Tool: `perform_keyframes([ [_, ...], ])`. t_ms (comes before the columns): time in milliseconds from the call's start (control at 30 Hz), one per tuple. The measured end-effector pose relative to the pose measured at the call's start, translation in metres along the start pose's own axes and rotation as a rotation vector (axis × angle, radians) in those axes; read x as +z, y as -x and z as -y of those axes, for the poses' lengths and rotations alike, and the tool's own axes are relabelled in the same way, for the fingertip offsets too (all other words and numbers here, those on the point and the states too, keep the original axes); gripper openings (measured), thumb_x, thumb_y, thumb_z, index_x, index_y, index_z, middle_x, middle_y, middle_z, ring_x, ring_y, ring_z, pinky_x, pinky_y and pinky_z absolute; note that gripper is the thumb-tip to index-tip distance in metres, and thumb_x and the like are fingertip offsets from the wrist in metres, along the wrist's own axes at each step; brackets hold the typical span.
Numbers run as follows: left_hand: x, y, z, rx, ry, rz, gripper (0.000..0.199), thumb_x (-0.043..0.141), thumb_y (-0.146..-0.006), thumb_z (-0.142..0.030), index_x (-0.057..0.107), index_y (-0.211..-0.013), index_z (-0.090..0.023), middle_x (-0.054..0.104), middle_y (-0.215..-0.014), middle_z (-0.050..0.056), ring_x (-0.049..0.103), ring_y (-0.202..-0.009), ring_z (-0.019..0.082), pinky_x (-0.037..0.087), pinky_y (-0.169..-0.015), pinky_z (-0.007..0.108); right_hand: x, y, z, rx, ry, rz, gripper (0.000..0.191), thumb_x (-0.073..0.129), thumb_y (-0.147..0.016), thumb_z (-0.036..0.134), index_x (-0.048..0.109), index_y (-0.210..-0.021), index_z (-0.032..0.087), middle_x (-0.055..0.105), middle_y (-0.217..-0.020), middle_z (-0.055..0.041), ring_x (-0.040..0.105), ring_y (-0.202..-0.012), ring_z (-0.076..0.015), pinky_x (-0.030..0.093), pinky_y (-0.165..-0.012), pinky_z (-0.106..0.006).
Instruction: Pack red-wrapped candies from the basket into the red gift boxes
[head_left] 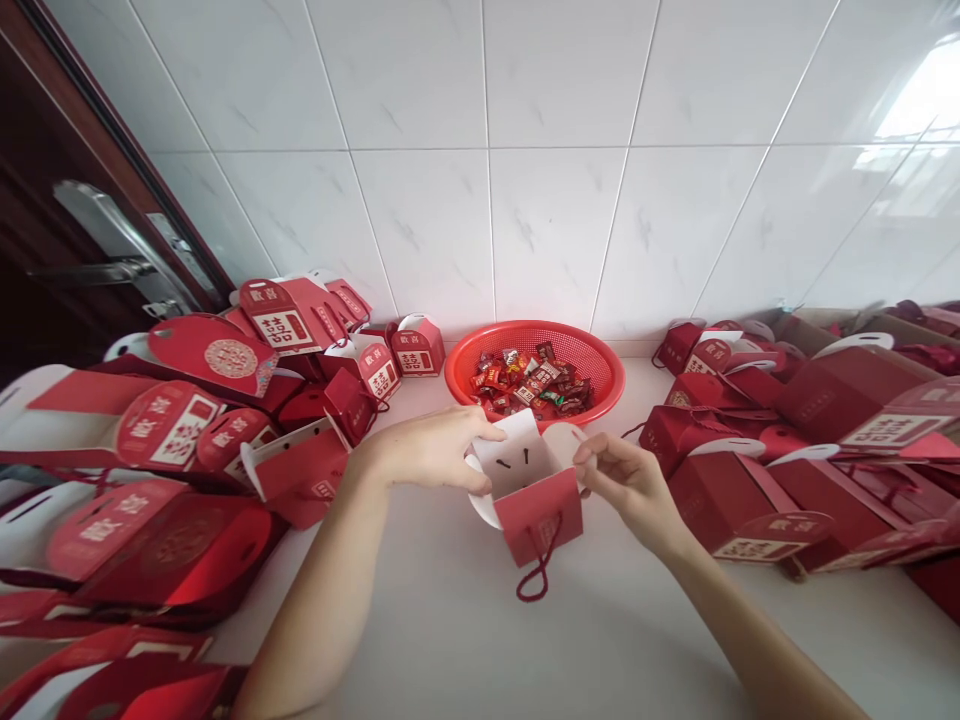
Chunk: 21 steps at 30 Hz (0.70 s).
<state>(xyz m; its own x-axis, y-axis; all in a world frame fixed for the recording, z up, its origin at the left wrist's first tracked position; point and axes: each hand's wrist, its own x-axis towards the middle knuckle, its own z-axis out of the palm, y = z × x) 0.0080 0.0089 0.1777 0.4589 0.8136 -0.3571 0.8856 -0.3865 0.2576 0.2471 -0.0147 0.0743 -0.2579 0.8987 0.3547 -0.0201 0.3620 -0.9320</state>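
A small red gift box (541,517) stands open on the white surface in front of me, its white inside facing up. A dark red cord handle (534,583) hangs from its near side. My left hand (442,447) grips the box's left side, thumb and fingers about the white flap. On the right, my right hand (616,484) pinches the edge of the rounded right flap (562,445). Just behind the box sits a red plastic basket (459,362) with many wrapped candies (546,378) in it.
Red gift boxes (187,540) are piled along the left, and more red boxes (757,505) crowd the right. A tiled wall (555,230) rises behind the basket. At the far left is a dark door with a metal handle (112,240).
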Motion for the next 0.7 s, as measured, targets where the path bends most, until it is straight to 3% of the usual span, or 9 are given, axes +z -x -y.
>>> perform_keyframes([
  [367, 0.002, 0.005, -0.006, 0.001, 0.013, 0.039, 0.055, 0.060, -0.078, -0.041, 0.060, -0.131, -0.023, 0.057, -0.110, 0.005, 0.060, -0.099, 0.022, 0.044, -0.076, 0.028, -0.006, -0.001, -0.009, 0.072, 0.130, 0.009, 0.028, 0.067, -0.085, 0.046, 0.063, -0.080, 0.019, 0.050, -0.064, 0.0018, 0.048, -0.057, -0.0118, 0.048, -0.055, -0.025],
  [600, 0.002, 0.012, -0.015, 0.044, -0.025, 0.023, 0.030, 0.057, -0.083, -0.041, 0.067, -0.105, -0.024, 0.057, -0.100, 0.005, 0.060, -0.095, 0.023, 0.042, -0.073, 0.029, -0.009, -0.001, -0.003, 0.069, 0.216, 0.065, 0.036, 0.059, -0.091, 0.053, 0.066, -0.083, 0.019, 0.055, -0.069, -0.0002, 0.049, -0.063, -0.0130, 0.042, -0.058, -0.025],
  [700, 0.001, 0.013, -0.017, 0.032, -0.021, 0.040, 0.028, 0.056, -0.084, -0.041, 0.067, -0.104, -0.024, 0.057, -0.101, 0.005, 0.060, -0.097, 0.023, 0.042, -0.074, 0.030, -0.011, 0.000, 0.000, 0.054, 0.222, 0.094, 0.039, 0.055, -0.093, 0.055, 0.066, -0.086, 0.019, 0.060, -0.074, -0.0014, 0.052, -0.066, -0.0139, 0.045, -0.062, -0.025],
])
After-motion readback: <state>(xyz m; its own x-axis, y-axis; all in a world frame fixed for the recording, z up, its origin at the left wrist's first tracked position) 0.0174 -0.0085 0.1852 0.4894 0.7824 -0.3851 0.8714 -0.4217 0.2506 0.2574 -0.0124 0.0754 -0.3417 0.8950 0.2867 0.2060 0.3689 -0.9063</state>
